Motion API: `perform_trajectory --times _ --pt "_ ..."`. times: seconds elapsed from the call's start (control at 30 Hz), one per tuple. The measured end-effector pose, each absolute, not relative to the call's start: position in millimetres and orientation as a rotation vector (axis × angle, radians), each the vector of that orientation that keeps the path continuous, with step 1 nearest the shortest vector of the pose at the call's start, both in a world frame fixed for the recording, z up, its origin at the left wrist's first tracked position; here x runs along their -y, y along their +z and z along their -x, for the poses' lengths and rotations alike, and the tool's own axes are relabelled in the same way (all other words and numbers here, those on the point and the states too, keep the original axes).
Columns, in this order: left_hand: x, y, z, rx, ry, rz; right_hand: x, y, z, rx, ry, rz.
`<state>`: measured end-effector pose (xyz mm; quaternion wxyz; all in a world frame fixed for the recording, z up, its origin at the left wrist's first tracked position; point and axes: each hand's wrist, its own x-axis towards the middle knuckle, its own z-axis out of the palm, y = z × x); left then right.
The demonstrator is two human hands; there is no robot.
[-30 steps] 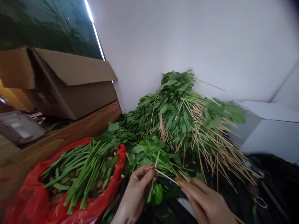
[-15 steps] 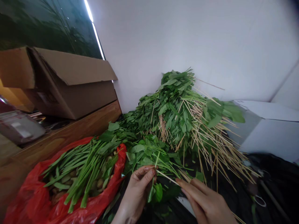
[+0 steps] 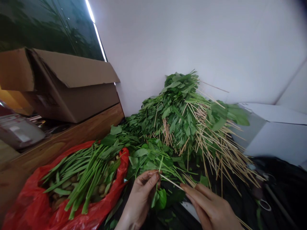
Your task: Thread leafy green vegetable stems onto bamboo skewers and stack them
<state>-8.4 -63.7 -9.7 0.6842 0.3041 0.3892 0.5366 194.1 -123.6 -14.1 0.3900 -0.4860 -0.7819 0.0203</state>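
Between its thumb and fingers my left hand pinches a green leafy stem, whose leaf hangs below the fingers. My right hand grips a thin bamboo skewer, pointing left. The skewer's tip meets the stem at my left fingertips; whether it has gone through I cannot tell. Just beyond my hands lie loose leafy greens. Behind them rises a big heap of leafy greens with many bare skewer ends sticking out to the right.
At the left, a red plastic bag holds green stalks and potato-like lumps. A cardboard box stands on a wooden ledge, near a clear container. A white box and black plastic lie right.
Both hands keep nearly the same pose, with the skewer tip still at the stem. The whole view has shifted very slightly.
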Motion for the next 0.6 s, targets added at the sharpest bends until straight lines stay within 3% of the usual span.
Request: perform_trajectory --times 0.6 --pt "63.7 -18.0 7.3 -0.911 1.221 -0.711 125.6 -15.6 -198.9 2.069 -0.014 1.229"
